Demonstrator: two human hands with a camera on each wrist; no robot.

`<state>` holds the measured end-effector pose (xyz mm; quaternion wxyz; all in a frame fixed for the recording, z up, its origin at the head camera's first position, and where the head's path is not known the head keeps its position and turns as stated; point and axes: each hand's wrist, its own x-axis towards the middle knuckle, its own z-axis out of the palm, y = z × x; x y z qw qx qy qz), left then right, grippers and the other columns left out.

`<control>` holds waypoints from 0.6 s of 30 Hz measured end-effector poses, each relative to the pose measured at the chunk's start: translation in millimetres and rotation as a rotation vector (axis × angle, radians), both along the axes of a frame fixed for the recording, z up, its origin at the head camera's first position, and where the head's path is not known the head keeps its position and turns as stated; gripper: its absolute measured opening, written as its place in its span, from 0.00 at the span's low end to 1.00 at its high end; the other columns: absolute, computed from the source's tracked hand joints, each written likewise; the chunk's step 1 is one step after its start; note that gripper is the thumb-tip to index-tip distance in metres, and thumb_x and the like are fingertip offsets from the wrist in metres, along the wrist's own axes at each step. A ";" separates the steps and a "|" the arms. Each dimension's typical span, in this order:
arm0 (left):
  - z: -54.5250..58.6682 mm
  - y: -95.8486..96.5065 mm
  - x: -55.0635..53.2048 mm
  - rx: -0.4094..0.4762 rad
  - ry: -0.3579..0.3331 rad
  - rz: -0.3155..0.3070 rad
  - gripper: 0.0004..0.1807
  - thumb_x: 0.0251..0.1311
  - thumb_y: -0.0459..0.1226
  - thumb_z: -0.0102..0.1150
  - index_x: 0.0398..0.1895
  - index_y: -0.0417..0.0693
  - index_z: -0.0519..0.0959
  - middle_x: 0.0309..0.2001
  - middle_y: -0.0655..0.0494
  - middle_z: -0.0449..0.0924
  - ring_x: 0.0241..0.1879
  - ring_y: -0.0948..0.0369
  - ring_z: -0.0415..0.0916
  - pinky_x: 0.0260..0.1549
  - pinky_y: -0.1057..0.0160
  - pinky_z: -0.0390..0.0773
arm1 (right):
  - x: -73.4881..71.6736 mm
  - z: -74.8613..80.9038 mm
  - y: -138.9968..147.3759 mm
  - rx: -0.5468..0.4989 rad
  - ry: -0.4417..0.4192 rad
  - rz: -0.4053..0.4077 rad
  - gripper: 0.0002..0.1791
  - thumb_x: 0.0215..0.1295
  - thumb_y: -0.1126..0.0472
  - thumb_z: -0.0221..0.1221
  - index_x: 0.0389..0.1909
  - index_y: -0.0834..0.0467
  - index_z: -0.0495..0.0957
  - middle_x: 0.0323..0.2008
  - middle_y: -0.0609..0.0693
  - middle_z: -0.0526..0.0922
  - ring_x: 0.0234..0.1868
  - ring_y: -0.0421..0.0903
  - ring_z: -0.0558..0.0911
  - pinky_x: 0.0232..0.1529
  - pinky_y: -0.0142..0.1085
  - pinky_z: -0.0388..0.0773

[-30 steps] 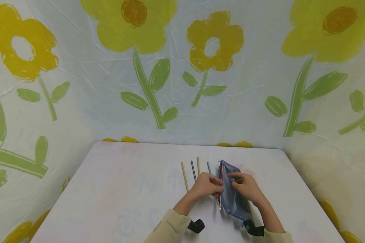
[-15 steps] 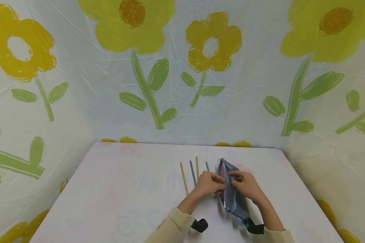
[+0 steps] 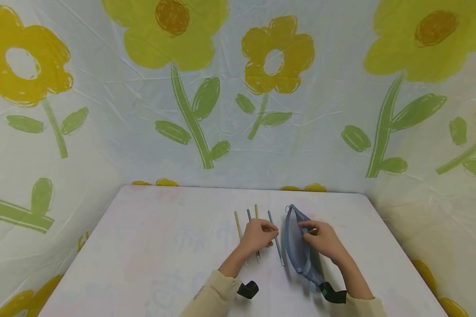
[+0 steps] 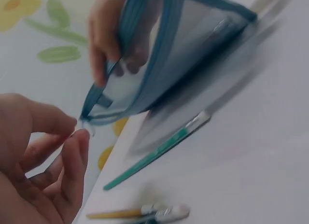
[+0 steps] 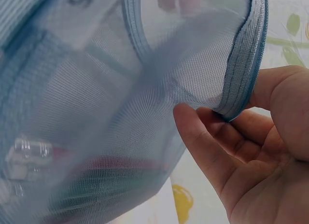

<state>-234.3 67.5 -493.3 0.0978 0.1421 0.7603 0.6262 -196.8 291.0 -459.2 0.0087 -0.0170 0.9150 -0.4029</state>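
Observation:
My right hand point(image 3: 323, 237) pinches the zippered edge of a blue mesh pouch point(image 3: 295, 246), which stands with its mouth spread. Through the mesh in the right wrist view, red and green paintbrushes point(image 5: 104, 185) with clear tips show inside. My left hand point(image 3: 258, 235) hovers left of the pouch, thumb and forefinger close together with nothing between them. Below it lies a teal paintbrush point(image 3: 279, 251), seen with its capped tip in the left wrist view. Farther left are a yellow paintbrush point(image 3: 238, 223) and a dark one point(image 3: 258, 256), partly behind the left hand.
The white table point(image 3: 162, 246) carries all of these. Another yellow paintbrush point(image 3: 256, 211) shows beyond the left hand. Flower-printed cloth point(image 3: 321, 145) hangs behind and at both sides. A black wrist mount point(image 3: 333, 294) sits near the pouch's lower end.
My left hand has slid the red paintbrush into the pouch, let it go and moved left over the other brushes. The right hand stays on the pouch's edge, whose mouth now gapes wider.

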 end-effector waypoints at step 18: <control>-28.5 -73.5 -17.9 -0.233 0.116 0.314 0.04 0.51 0.34 0.68 0.31 0.45 0.86 0.21 0.62 0.79 0.19 0.65 0.75 0.21 0.64 0.76 | -1.8 -4.0 -5.3 0.018 -0.012 0.017 0.19 0.60 0.69 0.56 0.54 0.66 0.79 0.48 0.62 0.80 0.36 0.50 0.78 0.32 0.38 0.77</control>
